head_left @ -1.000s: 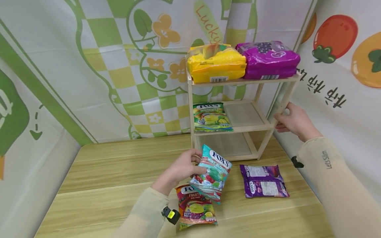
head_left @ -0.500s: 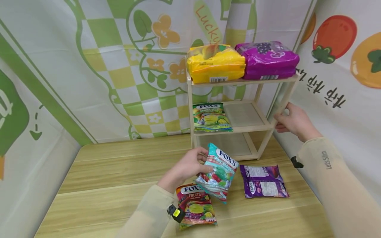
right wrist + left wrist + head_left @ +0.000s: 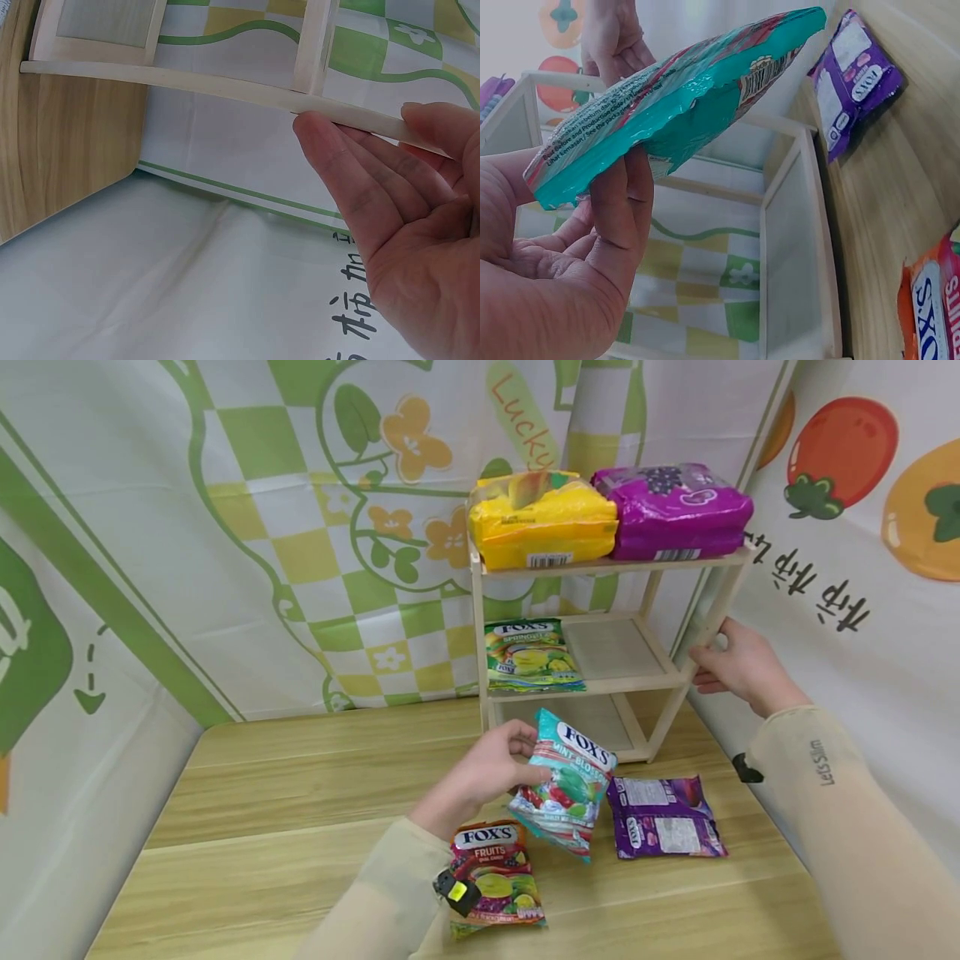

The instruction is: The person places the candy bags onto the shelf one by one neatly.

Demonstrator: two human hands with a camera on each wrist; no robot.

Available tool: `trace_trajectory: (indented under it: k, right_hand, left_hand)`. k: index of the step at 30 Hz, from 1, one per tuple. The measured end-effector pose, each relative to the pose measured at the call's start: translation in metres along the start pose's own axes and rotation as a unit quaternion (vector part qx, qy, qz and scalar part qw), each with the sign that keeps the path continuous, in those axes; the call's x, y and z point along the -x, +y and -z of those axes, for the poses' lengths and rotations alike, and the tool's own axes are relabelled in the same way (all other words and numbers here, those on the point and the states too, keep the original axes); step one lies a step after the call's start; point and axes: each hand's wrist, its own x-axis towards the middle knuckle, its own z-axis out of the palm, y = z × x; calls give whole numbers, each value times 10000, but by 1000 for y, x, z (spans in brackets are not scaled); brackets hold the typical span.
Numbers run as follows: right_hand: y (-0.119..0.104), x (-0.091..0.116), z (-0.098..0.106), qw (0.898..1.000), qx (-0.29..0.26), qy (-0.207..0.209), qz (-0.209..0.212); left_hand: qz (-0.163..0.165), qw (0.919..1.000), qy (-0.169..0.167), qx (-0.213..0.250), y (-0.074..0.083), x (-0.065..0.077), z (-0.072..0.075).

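My left hand (image 3: 491,768) pinches a teal Fox's Mint Blossom candy bag (image 3: 570,785) at its left side, thumb on the printed front and fingers behind. The bag is tilted and held above the table, in front of the bottom tier of a small three-tier wooden shelf (image 3: 678,718). From the left wrist, the bag's teal back seam (image 3: 697,120) shows, with two fingers beneath it. My right hand (image 3: 746,668) grips the shelf's right front post at middle-tier height. The right wrist view has thumb and fingertips against that post (image 3: 225,88).
A red Fox's Fruits bag (image 3: 491,877) lies at the front, partly behind the left wrist camera. Right of the teal bag, a purple Fox's bag (image 3: 663,818) lies label down. The shelf carries a green Fox's bag (image 3: 532,656), a yellow pack (image 3: 543,531) and a magenta pack (image 3: 675,518).
The left hand has carried the teal candy bag rightward and slightly up, uncovering more of the red bag. The right hand stays on the shelf post.
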Motion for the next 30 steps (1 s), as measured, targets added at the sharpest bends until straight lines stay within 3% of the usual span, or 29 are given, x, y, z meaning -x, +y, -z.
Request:
trace_trajectory:
  k: [30]
  right_hand:
    - [1,0,-1,10000,2,39,36]
  left_hand:
    - [-137,9964,94,829,28,-12,-23]
